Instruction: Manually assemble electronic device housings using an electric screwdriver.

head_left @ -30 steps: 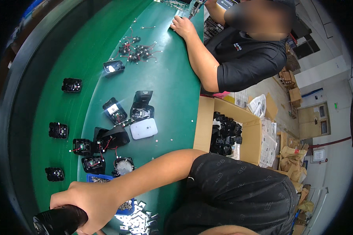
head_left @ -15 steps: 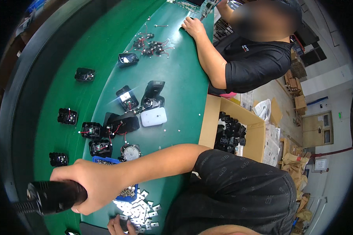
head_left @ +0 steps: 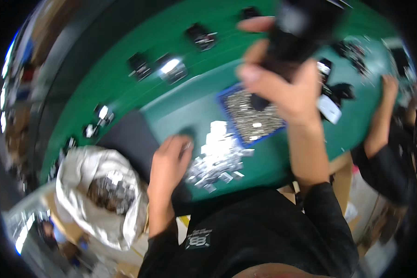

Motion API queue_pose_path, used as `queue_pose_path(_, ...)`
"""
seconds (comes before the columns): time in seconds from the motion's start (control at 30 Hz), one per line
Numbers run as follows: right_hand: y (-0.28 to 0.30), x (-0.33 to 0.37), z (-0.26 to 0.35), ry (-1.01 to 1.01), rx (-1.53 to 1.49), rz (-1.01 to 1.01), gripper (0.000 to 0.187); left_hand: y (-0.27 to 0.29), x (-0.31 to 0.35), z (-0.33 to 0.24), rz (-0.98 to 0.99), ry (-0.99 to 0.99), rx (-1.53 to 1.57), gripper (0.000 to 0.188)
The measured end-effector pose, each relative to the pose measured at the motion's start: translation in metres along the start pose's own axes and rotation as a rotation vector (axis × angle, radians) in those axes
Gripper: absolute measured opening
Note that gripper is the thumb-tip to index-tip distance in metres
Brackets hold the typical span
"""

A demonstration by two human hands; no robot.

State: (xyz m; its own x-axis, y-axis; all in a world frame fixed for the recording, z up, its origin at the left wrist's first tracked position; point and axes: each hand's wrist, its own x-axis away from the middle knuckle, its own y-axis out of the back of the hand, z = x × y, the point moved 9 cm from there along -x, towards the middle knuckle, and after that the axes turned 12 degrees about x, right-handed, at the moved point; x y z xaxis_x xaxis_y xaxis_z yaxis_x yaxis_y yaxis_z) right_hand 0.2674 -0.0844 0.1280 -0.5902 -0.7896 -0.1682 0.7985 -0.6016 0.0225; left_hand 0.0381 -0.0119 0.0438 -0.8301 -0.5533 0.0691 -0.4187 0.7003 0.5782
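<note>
My right hand (head_left: 292,92) is wrapped round a black powered screwdriver (head_left: 289,48), held above a blue tray (head_left: 230,116). The dark lower end of the tool hangs over the small metal screws (head_left: 255,123) that fill the tray. My left hand (head_left: 169,160) is low over the green table, its fingers curled toward the thumb. Whatever lies between its fingertips is blurred and too small to name. Just right of it spreads a heap of small silvery plates (head_left: 215,153), which reaches the tray's near side.
A dark mat (head_left: 129,136) lies left of my left hand. Beyond it a white sack (head_left: 90,162) holds metal parts. Several black housings (head_left: 201,37) stand along the far green strip. A white cover (head_left: 330,110) lies at right, near a co-worker's arm (head_left: 380,120).
My view has swung left, bringing the sack and mat into sight. The screwdriver, still in my right hand, is now over the screw tray. My left hand now shows beside the plates.
</note>
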Motion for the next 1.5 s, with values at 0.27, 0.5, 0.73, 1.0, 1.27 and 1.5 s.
queue_pose_path(0.27,-0.018,0.0,-0.001,0.112,0.062,0.029,0.054,0.109,-0.025,0.039,-0.63,0.133,0.179,0.014)
queue_pose_path(0.5,-0.019,-0.001,-0.002,0.077,0.071,0.015,0.056,0.15,-0.081,0.063,-0.627,0.038,0.054,0.016)
queue_pose_path(0.73,-0.018,0.0,-0.005,0.049,0.058,0.023,0.057,0.158,-0.122,0.126,-0.574,0.119,0.2,0.02)
queue_pose_path(1.0,-0.018,-0.003,-0.007,0.046,0.065,0.019,0.058,0.149,-0.134,0.131,-0.535,0.072,-0.017,0.024)
queue_pose_path(1.27,-0.015,-0.002,-0.01,0.113,-0.035,0.043,0.04,0.148,-0.14,0.141,-0.429,0.11,0.154,0.033)
queue_pose_path(1.5,-0.008,-0.001,-0.005,0.122,-0.023,-0.013,0.06,0.153,-0.054,0.059,-0.635,0.002,0.115,0.029)
